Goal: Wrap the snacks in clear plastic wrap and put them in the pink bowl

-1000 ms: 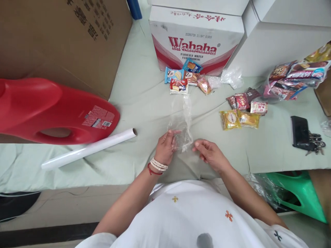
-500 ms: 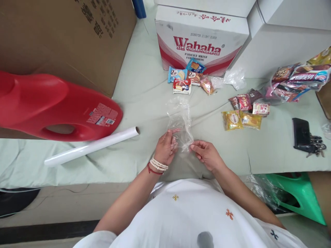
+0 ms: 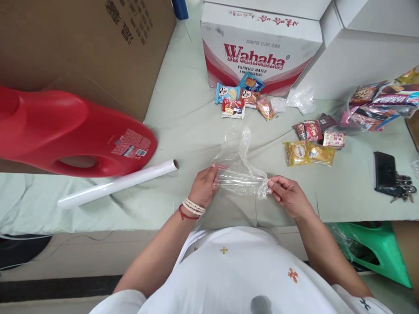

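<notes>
A clear plastic bag (image 3: 240, 174) is stretched sideways between my two hands, just above the green tablecloth. My left hand (image 3: 205, 185), with beads and a red string at the wrist, grips the bag's left side. The fingertips of my right hand (image 3: 286, 192) pinch its bunched right edge. The bag's loose upper part stands up away from me. Beyond it lies a small group of wrapped snacks (image 3: 233, 107) in blue, red and brown wrappers. Right of the bag are yellow-wrapped snacks (image 3: 297, 153) and a few dark red packets (image 3: 312, 130).
A white and red water carton (image 3: 258, 52) stands at the back. At left are a red jug (image 3: 108, 126), a white roll (image 3: 121, 183) and a brown box (image 3: 81, 48). On the right lie a snack-filled bag (image 3: 376, 104), a black case with keys (image 3: 386, 170) and crumpled plastic (image 3: 301, 99).
My right hand has moved right, away from my left hand, pulling the plastic bag taut and wide. My left hand has shifted slightly left and keeps its hold.
</notes>
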Action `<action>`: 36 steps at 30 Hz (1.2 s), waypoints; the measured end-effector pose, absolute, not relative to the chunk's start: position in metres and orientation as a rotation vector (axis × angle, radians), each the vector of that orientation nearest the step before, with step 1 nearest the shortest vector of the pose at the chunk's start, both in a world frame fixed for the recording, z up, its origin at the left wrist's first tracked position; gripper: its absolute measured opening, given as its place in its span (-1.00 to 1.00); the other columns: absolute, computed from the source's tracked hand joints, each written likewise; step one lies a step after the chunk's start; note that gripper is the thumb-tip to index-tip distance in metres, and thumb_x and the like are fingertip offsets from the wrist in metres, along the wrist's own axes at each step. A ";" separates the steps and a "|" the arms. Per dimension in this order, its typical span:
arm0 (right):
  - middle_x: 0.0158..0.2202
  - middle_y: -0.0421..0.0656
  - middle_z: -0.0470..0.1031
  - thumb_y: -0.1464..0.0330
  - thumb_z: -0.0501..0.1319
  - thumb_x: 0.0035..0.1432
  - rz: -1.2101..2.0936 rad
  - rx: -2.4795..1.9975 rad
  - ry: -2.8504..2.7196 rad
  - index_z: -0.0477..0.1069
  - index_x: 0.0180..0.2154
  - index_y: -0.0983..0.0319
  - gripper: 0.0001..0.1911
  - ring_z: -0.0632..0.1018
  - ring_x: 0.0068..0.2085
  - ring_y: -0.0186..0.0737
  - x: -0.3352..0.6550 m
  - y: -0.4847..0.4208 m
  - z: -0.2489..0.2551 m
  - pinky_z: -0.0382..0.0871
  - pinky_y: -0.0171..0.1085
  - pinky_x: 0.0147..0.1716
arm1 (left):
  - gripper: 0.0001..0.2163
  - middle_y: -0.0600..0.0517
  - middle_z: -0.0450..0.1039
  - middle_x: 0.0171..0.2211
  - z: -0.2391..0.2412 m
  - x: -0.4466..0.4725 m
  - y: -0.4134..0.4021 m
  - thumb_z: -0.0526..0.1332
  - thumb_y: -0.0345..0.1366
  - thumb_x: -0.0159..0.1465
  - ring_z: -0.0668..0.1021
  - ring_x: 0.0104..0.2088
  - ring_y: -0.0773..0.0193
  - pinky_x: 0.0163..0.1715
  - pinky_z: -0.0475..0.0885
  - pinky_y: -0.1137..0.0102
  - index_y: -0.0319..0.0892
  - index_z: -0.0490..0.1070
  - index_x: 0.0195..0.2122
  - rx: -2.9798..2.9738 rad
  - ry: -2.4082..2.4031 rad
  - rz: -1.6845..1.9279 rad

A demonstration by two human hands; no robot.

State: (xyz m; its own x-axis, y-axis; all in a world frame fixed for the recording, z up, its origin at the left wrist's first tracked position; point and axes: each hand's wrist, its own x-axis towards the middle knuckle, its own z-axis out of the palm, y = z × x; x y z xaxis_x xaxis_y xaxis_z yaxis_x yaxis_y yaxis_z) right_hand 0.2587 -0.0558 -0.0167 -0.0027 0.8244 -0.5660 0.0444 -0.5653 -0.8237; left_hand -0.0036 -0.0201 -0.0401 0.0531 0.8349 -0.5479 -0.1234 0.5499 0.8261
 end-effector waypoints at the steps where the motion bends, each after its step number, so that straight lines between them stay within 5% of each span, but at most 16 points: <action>1: -0.51 -0.25 0.37 -0.08 0.42 -0.01 1.623 -1.676 -0.918 0.49 -0.35 0.23 -0.50 0.19 -0.58 -0.44 0.262 -0.057 -0.018 0.00 -0.38 -0.65 | -0.54 0.19 -0.04 -0.64 -0.041 -0.004 -0.020 0.11 0.18 0.32 0.07 -0.68 0.37 -0.65 -0.01 0.39 -0.14 0.51 -0.25 0.746 1.353 0.803; 4: -0.54 -0.27 0.32 -0.08 0.41 0.01 1.592 -1.708 -0.949 0.50 -0.33 0.24 -0.50 0.19 -0.57 -0.42 0.265 -0.059 -0.025 0.02 -0.37 -0.62 | -0.57 0.10 0.23 -0.59 -0.044 0.000 -0.022 0.09 0.07 0.37 0.37 -0.56 0.25 -0.50 0.30 0.35 -0.19 0.53 -0.13 1.111 1.602 0.764; 6: -0.53 -0.27 0.33 -0.09 0.40 0.02 1.579 -1.718 -0.977 0.50 -0.34 0.24 -0.49 0.20 -0.56 -0.42 0.262 -0.058 -0.030 0.03 -0.36 -0.60 | -0.62 -0.07 0.48 -0.38 -0.050 0.004 -0.025 0.17 -0.07 0.35 0.56 -0.28 0.07 -0.21 0.45 0.21 -0.20 0.50 0.05 1.445 1.876 0.774; 8: -0.50 -0.25 0.37 -0.09 0.39 0.03 1.574 -1.725 -1.020 0.50 -0.34 0.25 -0.49 0.22 -0.55 -0.41 0.257 -0.057 -0.035 0.06 -0.35 -0.59 | -0.61 -0.21 0.54 -0.11 -0.058 0.008 -0.028 0.21 -0.22 0.34 0.55 0.04 -0.07 0.10 0.37 0.02 -0.14 0.45 0.17 1.776 2.033 0.786; 11: -0.49 -0.25 0.39 -0.09 0.35 0.07 1.572 -1.734 -1.091 0.51 -0.33 0.24 -0.50 0.24 -0.55 -0.40 0.254 -0.056 -0.041 0.10 -0.34 -0.57 | -0.61 -0.12 0.53 0.08 -0.071 0.009 -0.032 0.15 -0.36 0.38 0.42 0.29 -0.01 0.35 0.06 -0.13 0.12 0.46 0.18 2.238 1.782 0.700; 14: -0.50 -0.25 0.38 -0.11 0.35 0.06 1.582 -1.737 -1.092 0.51 -0.33 0.24 -0.49 0.23 -0.56 -0.40 0.256 -0.056 -0.044 0.09 -0.34 -0.57 | -0.53 -0.01 0.49 0.21 -0.078 0.005 -0.031 0.11 -0.42 0.39 0.34 0.38 0.03 0.40 -0.15 -0.24 0.26 0.39 0.22 2.462 1.420 0.528; 17: -0.50 -0.25 0.39 -0.12 0.37 0.01 1.600 -1.749 -1.045 0.52 -0.31 0.24 -0.46 0.23 -0.56 -0.40 0.261 -0.057 -0.046 0.06 -0.34 -0.59 | -0.48 -0.06 0.26 0.39 -0.075 0.000 -0.024 0.08 -0.47 0.36 0.13 0.47 -0.07 0.36 -0.31 -0.36 0.14 0.34 0.29 2.466 1.498 0.422; 21: -0.50 -0.26 0.38 -0.10 0.40 -0.02 1.616 -1.740 -0.995 0.54 -0.29 0.25 -0.46 0.22 -0.56 -0.40 0.263 -0.060 -0.045 0.05 -0.34 -0.59 | -0.45 -0.23 0.09 0.45 -0.071 -0.002 -0.014 0.08 -0.42 0.29 0.12 0.47 -0.12 0.34 -0.25 -0.38 -0.12 0.29 0.34 2.338 1.667 0.312; 28: -0.48 -0.23 0.40 -0.10 0.37 0.01 1.567 -1.828 -1.008 0.54 -0.25 0.26 -0.45 0.24 -0.56 -0.39 0.278 -0.064 -0.046 0.07 -0.33 -0.58 | -0.47 -0.22 0.16 0.43 -0.071 -0.005 -0.010 0.04 -0.38 0.30 0.20 0.44 -0.05 0.38 -0.27 -0.31 -0.20 0.31 0.32 2.269 1.659 0.342; 32: -0.46 -0.18 0.42 -0.09 0.22 0.19 1.173 -1.948 -1.289 0.53 -0.28 0.24 -0.49 0.33 -0.49 -0.29 0.287 -0.054 -0.033 0.21 -0.27 -0.47 | -0.54 -0.21 0.20 0.41 -0.068 -0.006 -0.009 -0.03 -0.26 0.43 0.21 0.44 -0.03 0.39 -0.25 -0.28 -0.19 0.32 0.31 2.242 1.649 0.368; 36: -0.19 -0.03 0.53 -0.01 0.15 0.30 0.716 -1.798 -1.737 0.54 -0.07 0.21 -0.54 0.49 -0.15 -0.06 0.256 -0.017 -0.019 0.36 -0.18 -0.18 | -0.53 -0.21 0.16 0.43 -0.069 -0.003 -0.010 -0.04 -0.09 0.48 0.18 0.45 -0.06 0.38 -0.27 -0.30 -0.14 0.32 0.31 2.278 1.664 0.361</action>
State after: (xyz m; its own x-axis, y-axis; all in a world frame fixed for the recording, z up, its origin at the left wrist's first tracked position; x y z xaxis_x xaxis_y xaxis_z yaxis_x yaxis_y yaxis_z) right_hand 0.2563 -0.0174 -0.0193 0.0308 0.9995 -0.0095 0.7161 -0.0287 -0.6974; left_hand -0.0032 -0.0099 -0.0695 0.2992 0.9538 0.0272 0.8794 -0.2868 0.3801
